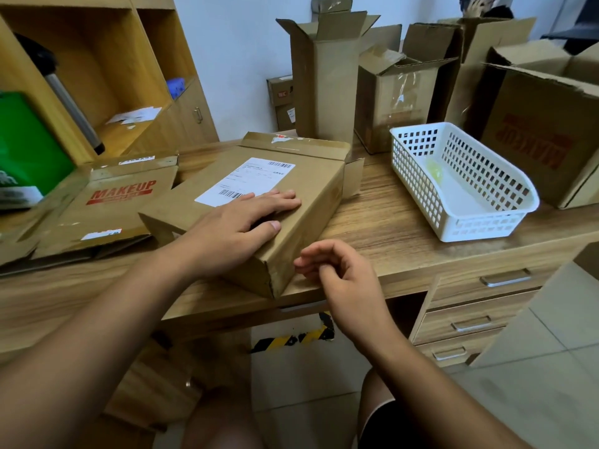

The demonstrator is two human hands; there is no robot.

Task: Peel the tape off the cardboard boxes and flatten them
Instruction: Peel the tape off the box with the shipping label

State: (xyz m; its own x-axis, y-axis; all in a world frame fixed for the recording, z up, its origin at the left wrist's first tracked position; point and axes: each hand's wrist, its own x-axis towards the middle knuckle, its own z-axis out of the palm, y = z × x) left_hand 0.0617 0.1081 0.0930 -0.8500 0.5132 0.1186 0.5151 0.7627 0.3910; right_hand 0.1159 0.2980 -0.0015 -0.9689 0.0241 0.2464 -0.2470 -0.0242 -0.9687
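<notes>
A brown cardboard box (311, 189) with a white shipping label (246, 179) lies on the wooden desk (389, 222), its near corner at the desk's front edge. My left hand (236, 228) rests flat on its top, fingers straight and thumb on the right side face. Just off the box's near right corner, my right hand (337, 270) hovers with its fingers loosely curled; whether they pinch any tape I cannot tell. A flattened box printed MAKEUP (110, 202) lies to the left.
A white plastic basket (463, 179) stands on the desk's right part. Several opened upright boxes (327, 79) line the back, with a large one (544, 131) at far right. Wooden shelves (97, 69) rise at left, and drawers (479, 306) sit under the desk.
</notes>
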